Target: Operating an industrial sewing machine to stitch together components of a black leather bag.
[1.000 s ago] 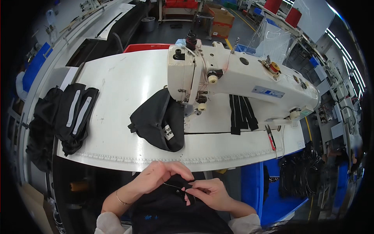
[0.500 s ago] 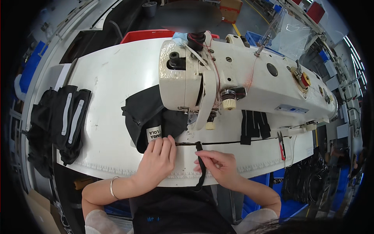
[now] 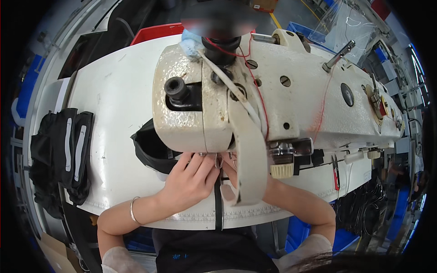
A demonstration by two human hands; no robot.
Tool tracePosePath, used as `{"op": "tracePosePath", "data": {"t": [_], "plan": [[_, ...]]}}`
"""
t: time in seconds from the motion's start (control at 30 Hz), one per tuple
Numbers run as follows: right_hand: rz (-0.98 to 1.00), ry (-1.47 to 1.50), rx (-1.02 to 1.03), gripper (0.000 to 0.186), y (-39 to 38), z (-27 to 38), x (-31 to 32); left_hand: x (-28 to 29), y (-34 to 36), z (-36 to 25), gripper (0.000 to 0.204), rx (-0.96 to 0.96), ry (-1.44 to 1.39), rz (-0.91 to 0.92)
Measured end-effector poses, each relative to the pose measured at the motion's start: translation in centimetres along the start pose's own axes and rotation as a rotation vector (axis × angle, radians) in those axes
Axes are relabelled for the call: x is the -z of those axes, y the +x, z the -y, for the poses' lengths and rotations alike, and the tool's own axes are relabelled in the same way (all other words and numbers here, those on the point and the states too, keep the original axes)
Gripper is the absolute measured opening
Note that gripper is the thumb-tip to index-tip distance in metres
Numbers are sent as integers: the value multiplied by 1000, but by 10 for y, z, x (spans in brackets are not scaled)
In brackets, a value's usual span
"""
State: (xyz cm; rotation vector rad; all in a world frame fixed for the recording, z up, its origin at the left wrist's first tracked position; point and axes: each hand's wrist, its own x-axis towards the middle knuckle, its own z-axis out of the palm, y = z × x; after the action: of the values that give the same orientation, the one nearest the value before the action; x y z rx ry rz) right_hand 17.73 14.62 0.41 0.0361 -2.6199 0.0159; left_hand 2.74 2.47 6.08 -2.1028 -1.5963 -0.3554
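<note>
My left hand (image 3: 191, 179) lies with bent fingers pressed together on the near edge of a black fabric piece (image 3: 151, 148), just below the needle area of a white sewing machine (image 3: 191, 129). A narrow black strap (image 3: 219, 207) runs from under my fingers down over the table's front edge. On the strap's upper end, the fingers of my right hand (image 3: 230, 170) are closed beside the left fingertips. The machine's head and a pale curved guard in front of it hide most of my right hand. Both sets of fingertips are partly covered.
A stack of black fabric pieces with grey strips (image 3: 75, 150) lies on the left of the white table (image 3: 107, 100). Thread snips with a red handle (image 3: 336, 175) lie at the right. Short black straps (image 3: 317, 157) show behind the machine. Blue bins (image 3: 298, 232) stand below the table.
My head view has come closer to the machine. Both hands have moved together up to the needle area, bringing the strap's upper end to the fabric. The strap now hangs straight.
</note>
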Motion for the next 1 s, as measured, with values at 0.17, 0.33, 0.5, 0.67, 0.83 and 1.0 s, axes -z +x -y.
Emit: {"op": "tracePosePath", "data": {"t": [0.17, 0.33, 0.5, 0.67, 0.83, 1.0], "plan": [[72, 112, -133, 28, -9, 3, 3, -30, -30, 9, 27, 238, -452, 188], [71, 460, -325, 22, 9, 0, 24, -18, -17, 15, 26, 458, -783, 141], [65, 458, -257, 23, 5, 10, 22, -17, -30, 19, 30, 486, -657, 183], [110, 320, -95, 25, -2, 16, 12, -21, -40, 24, 40, 298, -568, 126], [327, 479, -179, 26, -10, 15, 11, -27, -37, 18, 43, 127, -438, 48], [201, 172, -43, 33, -9, 16, 11, -33, -44, 17, 43, 139, -448, 33]]}}
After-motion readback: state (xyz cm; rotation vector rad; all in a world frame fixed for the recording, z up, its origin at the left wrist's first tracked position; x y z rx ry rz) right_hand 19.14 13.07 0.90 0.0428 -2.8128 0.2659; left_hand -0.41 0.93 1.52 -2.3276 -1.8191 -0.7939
